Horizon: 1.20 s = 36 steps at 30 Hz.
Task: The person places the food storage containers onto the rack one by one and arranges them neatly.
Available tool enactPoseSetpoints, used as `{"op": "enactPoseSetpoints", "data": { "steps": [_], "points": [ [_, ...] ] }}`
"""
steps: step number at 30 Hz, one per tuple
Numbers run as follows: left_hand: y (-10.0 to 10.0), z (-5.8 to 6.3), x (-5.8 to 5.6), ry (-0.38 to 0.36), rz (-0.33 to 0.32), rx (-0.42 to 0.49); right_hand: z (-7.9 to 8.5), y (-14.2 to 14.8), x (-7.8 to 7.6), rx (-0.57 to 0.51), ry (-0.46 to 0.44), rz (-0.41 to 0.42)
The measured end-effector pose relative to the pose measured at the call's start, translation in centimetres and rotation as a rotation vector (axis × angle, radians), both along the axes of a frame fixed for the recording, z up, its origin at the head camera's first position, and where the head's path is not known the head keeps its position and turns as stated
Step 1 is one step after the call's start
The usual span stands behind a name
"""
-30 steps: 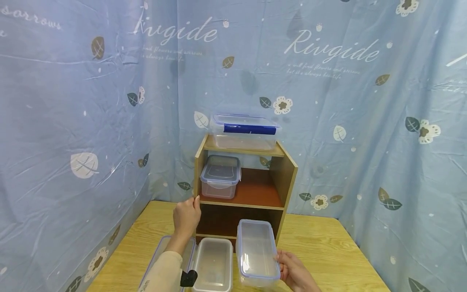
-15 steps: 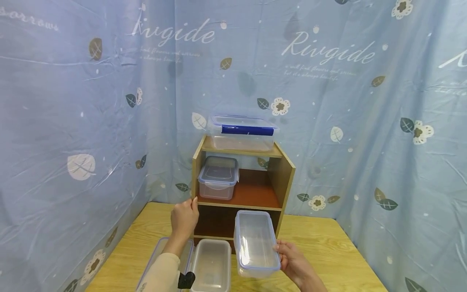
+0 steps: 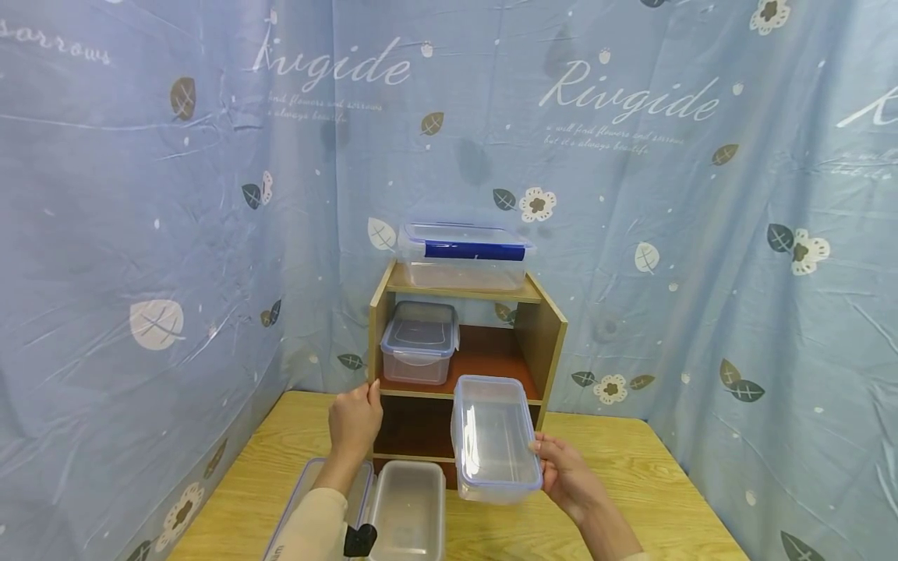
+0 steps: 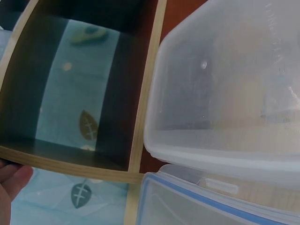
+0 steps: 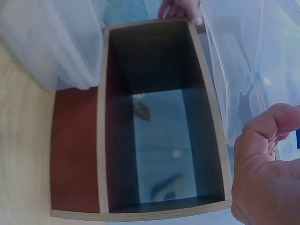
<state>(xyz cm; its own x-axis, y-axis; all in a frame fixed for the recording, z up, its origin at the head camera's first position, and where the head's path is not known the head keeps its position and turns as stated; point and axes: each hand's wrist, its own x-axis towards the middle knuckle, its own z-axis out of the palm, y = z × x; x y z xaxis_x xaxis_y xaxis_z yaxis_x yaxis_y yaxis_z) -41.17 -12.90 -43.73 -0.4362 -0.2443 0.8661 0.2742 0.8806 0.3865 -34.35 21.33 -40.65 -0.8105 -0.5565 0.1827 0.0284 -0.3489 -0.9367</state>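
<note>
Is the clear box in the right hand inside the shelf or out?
Out: the right hand holds the clear box in front of the shelf unit, hiding part of its board edges.

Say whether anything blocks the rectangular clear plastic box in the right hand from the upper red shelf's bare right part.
Nothing visible blocks the blue-rimmed clear plastic box in the right hand from the bare part of the upper red shelf; another clear plastic box stands on its left.
</note>
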Motion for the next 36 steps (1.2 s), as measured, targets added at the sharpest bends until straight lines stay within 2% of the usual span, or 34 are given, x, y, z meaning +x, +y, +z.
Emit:
{"op": "enactPoseSetpoints", "data": {
  "steps": [4,11,22,36],
  "points": [
    [0.0,-0.1,-0.1,0.008,0.001,0.004,0.7,-0.1,-0.4,-0.02,-0.018,-0.049],
    [0.0,-0.1,-0.1,0.016,0.003,-0.007,2.1,-0.5,-1.3,-0.021,-0.115,-0.206],
    [0.7,-0.1,-0.1,0.011,-0.014,-0.014,2.8,-1.2,-2.9,-0.034,-0.228,-0.441],
    [0.2,-0.2,-0.1,0.01,-0.005,-0.005,4.1,-2.0,-5.0,-0.035,-0.238,-0.566]
  ]
}}
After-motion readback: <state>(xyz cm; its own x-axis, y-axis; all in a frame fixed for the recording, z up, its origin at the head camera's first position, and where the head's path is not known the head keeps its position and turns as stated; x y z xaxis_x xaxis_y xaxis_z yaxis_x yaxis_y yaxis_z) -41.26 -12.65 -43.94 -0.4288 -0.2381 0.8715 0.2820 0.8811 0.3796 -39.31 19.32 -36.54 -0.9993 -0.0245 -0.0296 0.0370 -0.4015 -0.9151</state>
